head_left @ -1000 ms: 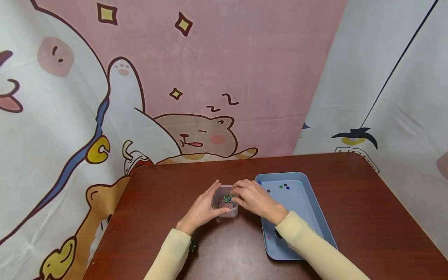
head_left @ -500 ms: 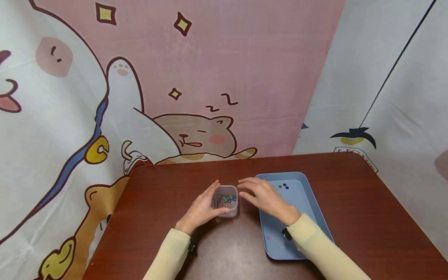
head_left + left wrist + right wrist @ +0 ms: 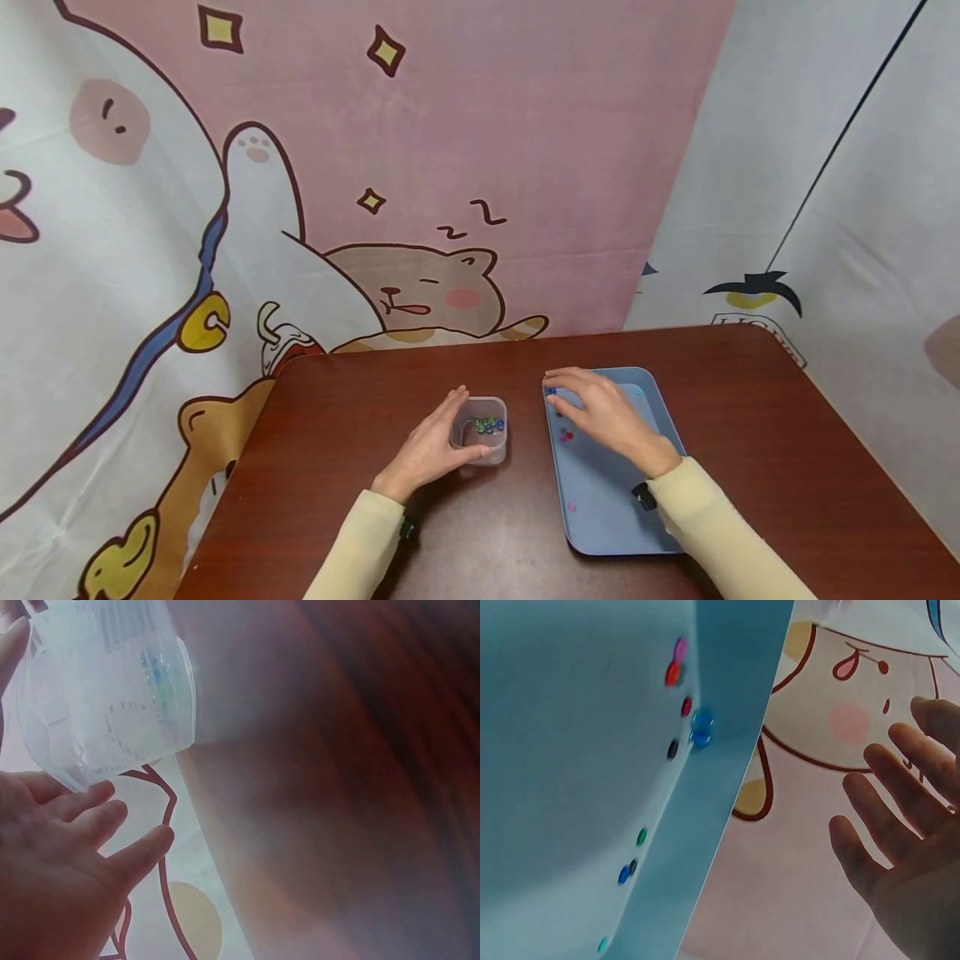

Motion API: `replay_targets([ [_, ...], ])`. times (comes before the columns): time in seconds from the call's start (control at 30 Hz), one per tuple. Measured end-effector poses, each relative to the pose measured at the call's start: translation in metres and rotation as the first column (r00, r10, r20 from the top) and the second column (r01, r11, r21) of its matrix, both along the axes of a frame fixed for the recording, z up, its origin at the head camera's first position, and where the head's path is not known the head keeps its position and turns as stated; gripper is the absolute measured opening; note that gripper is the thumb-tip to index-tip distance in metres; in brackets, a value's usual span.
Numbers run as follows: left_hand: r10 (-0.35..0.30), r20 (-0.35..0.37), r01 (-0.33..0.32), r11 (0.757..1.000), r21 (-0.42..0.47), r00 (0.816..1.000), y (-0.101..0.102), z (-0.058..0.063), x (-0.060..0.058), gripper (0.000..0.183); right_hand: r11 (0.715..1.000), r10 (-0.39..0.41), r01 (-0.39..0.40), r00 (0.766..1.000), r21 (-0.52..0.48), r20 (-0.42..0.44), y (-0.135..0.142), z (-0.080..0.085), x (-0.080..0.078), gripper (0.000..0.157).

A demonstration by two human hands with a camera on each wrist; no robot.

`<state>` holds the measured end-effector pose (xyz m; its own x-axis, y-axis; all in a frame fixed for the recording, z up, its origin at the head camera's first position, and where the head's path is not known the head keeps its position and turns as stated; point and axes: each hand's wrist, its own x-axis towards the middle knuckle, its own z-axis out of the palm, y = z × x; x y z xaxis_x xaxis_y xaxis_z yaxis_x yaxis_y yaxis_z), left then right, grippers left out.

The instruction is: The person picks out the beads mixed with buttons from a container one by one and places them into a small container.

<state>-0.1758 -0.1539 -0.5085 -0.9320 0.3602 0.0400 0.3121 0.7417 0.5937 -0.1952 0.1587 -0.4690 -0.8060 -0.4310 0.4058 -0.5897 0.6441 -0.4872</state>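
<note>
My left hand (image 3: 427,452) holds a small clear plastic container (image 3: 495,454) on the table, thumb along the near side and fingers at the left. Several green and blue glass marbles (image 3: 489,425) lie inside it. My right hand (image 3: 609,419) is over the far left part of a blue tray (image 3: 600,525), fingers spread and nothing held. Near its fingertips a blue marble (image 3: 552,391) rests in the tray's corner area. The right wrist view shows blue marbles (image 3: 700,737) against the tray wall, apart from the hand.
Small flat coloured pieces, among them a red one (image 3: 673,673), a black one (image 3: 673,749) and a green one (image 3: 641,836), lie along the tray's side. A pink piece (image 3: 572,507) sits near its front. The brown table (image 3: 360,392) meets a cartoon-print cloth (image 3: 585,167) behind.
My right hand has moved right, from over the container to over the tray, and its fingers have opened. A blue marble now shows at the container's right side. The left hand stays on the container.
</note>
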Motion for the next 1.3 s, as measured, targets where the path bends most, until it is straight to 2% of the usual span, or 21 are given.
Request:
replay_targets([
  [0.3, -0.003, 0.008, 0.003, 1.000, 0.001, 1.000, -0.005, 0.001, 0.002, 0.104, 0.998, -0.044, 0.042, 0.998, 0.035, 0.047, 0.019, -0.006, -0.004, 0.035],
  [0.6, -0.004, -0.003, 0.004, 1.000, 0.024, 1.000, -0.009, 0.001, 0.001, 0.103, 0.997, -0.035, 0.030, 0.997, 0.074, 0.065, 0.028, -0.011, -0.009, 0.039],
  [0.9, -0.024, -0.005, 0.024, 0.999, 0.026, 1.000, -0.009, 0.004, -0.002, 0.103, 0.990, -0.047, 0.031, 0.993, 0.136, 0.111, 0.028, -0.023, -0.017, 0.042],
  [1.3, -0.013, 0.009, 0.013, 1.000, 0.022, 1.000, -0.009, 0.002, -0.003, 0.102, 0.973, -0.020, -0.025, 0.981, 0.228, 0.194, 0.021, -0.030, -0.026, 0.050],
])
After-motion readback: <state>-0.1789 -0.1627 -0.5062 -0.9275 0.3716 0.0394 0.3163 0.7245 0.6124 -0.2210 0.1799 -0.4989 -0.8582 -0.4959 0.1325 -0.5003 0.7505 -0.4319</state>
